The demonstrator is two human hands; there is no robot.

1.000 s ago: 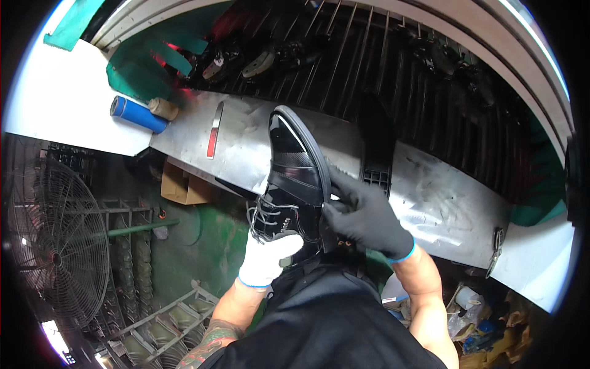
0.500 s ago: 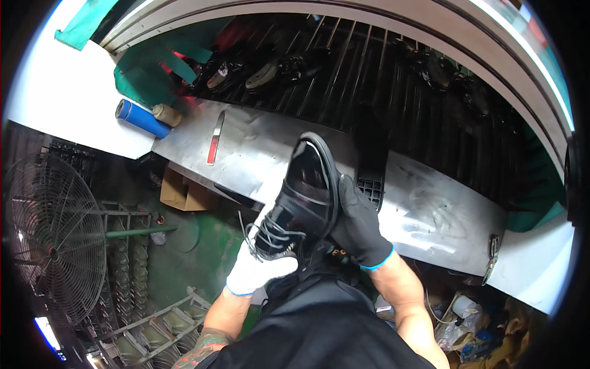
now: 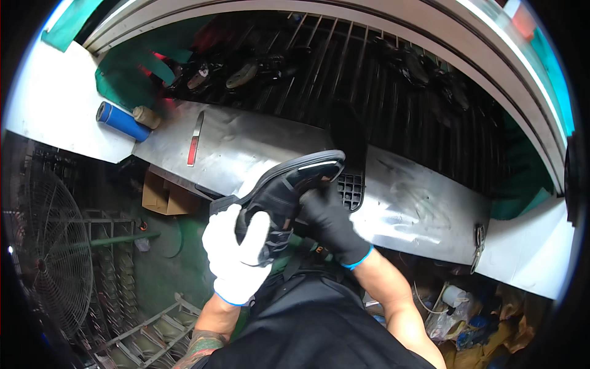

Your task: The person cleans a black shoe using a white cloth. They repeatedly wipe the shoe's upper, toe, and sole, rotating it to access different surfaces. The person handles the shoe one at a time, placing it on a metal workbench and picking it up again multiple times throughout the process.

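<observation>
A glossy black lace-up shoe (image 3: 276, 195) is held over the metal ledge in front of me, its toe to the upper right and its side turned up. My left hand (image 3: 236, 249), in a white glove, is closed around the heel end; the laces are mostly hidden. My right hand (image 3: 337, 229), in a black glove with a blue cuff, is at the shoe's side near the toe. Motion blurs its fingers, so their grip does not show. Just beyond that hand, a black piece with a grid-like heel tread (image 3: 350, 190) rests on the ledge.
The metal ledge (image 3: 424, 203) runs along dark rollers (image 3: 332, 74) carrying several black shoes (image 3: 243, 74). On the left are a red-handled knife (image 3: 195, 144), a blue roll (image 3: 121, 122), a tan roll (image 3: 146, 117), a cardboard box (image 3: 163, 194) and a large fan (image 3: 46, 258).
The shoe has tipped over, its toe swinging right and downward. My left hand has shifted to wrap its heel, and my right hand has moved from the sole edge to the upper side.
</observation>
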